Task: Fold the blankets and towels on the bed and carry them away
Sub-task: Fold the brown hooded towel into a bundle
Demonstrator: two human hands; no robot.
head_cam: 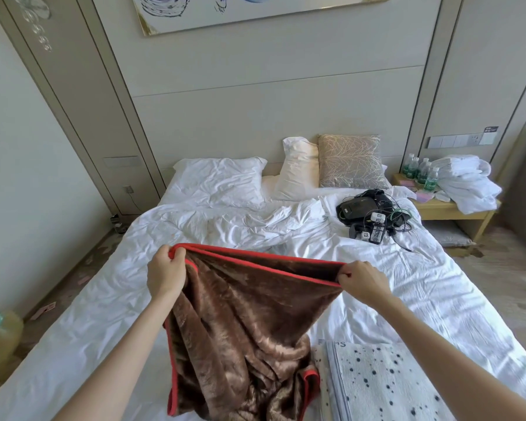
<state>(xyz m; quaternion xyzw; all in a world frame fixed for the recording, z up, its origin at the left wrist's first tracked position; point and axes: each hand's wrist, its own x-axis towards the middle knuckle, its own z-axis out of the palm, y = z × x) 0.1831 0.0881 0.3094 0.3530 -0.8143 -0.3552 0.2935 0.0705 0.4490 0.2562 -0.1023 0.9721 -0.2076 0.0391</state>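
2 textiles of the task show on the bed (97,305): a brown plush blanket with red trim (249,314) and a white towel with dark spots (386,381). The left hand (164,271) and the right hand (362,281) each pinch the blanket's top edge, fingers curled tight on the red border, and hold it stretched between them above the mattress. Along this edge 2 red borders run together, so I judge that 1 fold is already made and the blanket is doubled. Its lower part hangs down and lies bunched on the sheet, close to the person, so the folding is not finished; more folds are needed before it becomes a compact pile. The spotted towel lies flat just beside the blanket, at the right; whether it is already folded I cannot tell. Nothing looks carried away yet, since both pieces are on the bed. A heap of white linen (465,183) rests on the bedside table (438,209), and black electronic gear with cables (371,214) lies on the bed near the pillows (219,180).
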